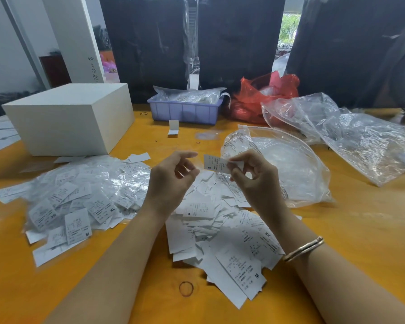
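Label, white, marked S: up in the air over the worktop, above the loose heap of more labels. My right hand pinches its right end between thumb and forefinger. My left hand hangs just beside its left edge, fingers loosely curled, holding nothing.

Around, big to small:
- white box, far left
- crumpled clear bags, right
- bagged heap of labels, left
- purple tray at the back, with a red bag beside it
- bracelet on my right wrist
- rubber band, near me
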The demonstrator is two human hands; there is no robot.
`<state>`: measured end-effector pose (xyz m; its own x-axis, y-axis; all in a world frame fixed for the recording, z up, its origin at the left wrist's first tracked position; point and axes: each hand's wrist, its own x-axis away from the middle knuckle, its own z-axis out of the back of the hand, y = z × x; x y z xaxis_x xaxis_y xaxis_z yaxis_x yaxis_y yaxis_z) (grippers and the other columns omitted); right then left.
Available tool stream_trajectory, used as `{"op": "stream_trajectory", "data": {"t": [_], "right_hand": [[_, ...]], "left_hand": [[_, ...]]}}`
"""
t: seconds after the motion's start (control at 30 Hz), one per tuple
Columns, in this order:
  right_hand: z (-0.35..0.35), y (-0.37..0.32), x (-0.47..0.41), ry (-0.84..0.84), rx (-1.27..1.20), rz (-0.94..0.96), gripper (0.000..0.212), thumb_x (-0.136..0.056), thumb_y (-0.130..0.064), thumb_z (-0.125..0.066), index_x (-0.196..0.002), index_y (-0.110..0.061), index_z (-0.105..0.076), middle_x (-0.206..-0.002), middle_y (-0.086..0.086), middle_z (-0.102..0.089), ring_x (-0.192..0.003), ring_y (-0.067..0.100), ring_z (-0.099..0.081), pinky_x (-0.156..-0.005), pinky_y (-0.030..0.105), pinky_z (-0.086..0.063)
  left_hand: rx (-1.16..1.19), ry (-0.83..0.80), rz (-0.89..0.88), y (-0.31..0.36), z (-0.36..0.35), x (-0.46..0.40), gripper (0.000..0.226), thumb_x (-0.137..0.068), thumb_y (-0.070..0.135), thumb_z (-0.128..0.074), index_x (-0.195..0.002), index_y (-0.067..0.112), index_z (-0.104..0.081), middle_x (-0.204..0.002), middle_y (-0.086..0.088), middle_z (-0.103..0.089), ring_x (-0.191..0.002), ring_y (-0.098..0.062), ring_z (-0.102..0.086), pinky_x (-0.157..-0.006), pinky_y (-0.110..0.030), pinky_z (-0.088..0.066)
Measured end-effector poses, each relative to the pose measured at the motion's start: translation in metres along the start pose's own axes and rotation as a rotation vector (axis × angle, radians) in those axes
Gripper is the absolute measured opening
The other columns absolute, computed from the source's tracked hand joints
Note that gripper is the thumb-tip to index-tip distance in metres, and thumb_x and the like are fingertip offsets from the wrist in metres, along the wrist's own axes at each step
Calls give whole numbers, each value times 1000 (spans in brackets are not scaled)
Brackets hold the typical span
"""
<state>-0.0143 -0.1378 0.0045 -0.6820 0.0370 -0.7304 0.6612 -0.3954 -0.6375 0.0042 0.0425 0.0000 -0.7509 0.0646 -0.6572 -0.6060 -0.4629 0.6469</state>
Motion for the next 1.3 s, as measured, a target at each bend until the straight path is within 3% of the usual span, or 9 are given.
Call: {"op": "stream_trajectory", "data": {"t": [0.17, 0.47, 0.67, 0.8, 0.93, 1.07, 1.13, 1.2, 1.3], "right_hand": [[-3, 4, 1, 26, 120, 99, 4, -81, 0, -66, -83, -4, -66, -76, -7, -60, -65, 5, -52, -64, 21, -49], [-1, 5, 0, -154, 154, 56, 13, -79, 5, -64, -87, -4, -68, -72, -14, -56, -63, -1, -49, -59, 12, -40], [-8, 4, 3, -279, 140, -15, 28, -84, 1, -63, -110, -9, -64, -83, -1, -64, -69, 19, -60, -66, 22, -49], [-6, 4, 0, -172, -15, -162, 22, -88, -5, -60, -109, -11, -58, -82, 2, -65, -70, 16, -64, -68, 32, -55], [-9, 9, 2, -139, 72, -84, 13, -82, 6, -64, -90, -3, -68, -75, 0, -65, -66, 16, -62, -66, 32, -55], [-20, 9, 10, -205, 158, 60, 15, -78, 5, -68, -92, -1, -72, -78, 7, -69, -63, 13, -58, -63, 21, -50], [-21, 9, 10, -227, 216, 117, 19, -80, 1, -67, -99, -3, -71, -82, 7, -70, -66, 13, -59, -67, 24, -50], [-15, 9, 4, -156, 278, 135, 22, -84, -5, -63, -106, -6, -69, -89, 7, -70, -77, 18, -63, -75, 38, -52], [9, 17, -15, 142, 407, 106, 21, -87, -5, -54, -103, -7, -69, -95, 8, -70, -87, 22, -65, -78, 46, -51]], "left_hand": [[-2, -29, -10, -1, 1, 1, 30, -82, 6, -70, -110, 13, -63, -79, 15, -61, -74, 3, -58, -65, -8, -45], [5, -113, -13, -3, 3, 0, 17, -82, 15, -70, -99, 19, -70, -88, 16, -65, -85, 9, -59, -71, -4, -42], [70, -234, 6, -2, -1, 3, 21, -81, 10, -71, -93, 26, -67, -83, 20, -65, -81, 8, -63, -68, -9, -48], [193, -175, 110, -2, -1, 1, 25, -81, 7, -70, -89, 30, -65, -87, 9, -68, -82, -1, -66, -68, -14, -51], [208, -192, 110, -1, 0, 3, 22, -80, 11, -70, -90, 31, -65, -83, 10, -69, -77, -2, -66, -66, -15, -53], [164, -230, 81, 1, 1, 3, 24, -79, 11, -71, -89, 33, -65, -82, 12, -69, -78, -3, -66, -71, -18, -55], [139, -219, 92, 1, 3, 3, 25, -81, 10, -69, -87, 34, -64, -82, 12, -68, -78, -2, -65, -70, -18, -54], [82, -140, 113, -1, 7, 0, 26, -84, 8, -67, -86, 33, -64, -83, 14, -66, -79, 2, -61, -66, -13, -51], [-64, 28, 145, -7, 19, -5, 13, -87, 10, -65, -92, 21, -66, -84, 12, -64, -74, 5, -59, -60, -8, -47]]}}
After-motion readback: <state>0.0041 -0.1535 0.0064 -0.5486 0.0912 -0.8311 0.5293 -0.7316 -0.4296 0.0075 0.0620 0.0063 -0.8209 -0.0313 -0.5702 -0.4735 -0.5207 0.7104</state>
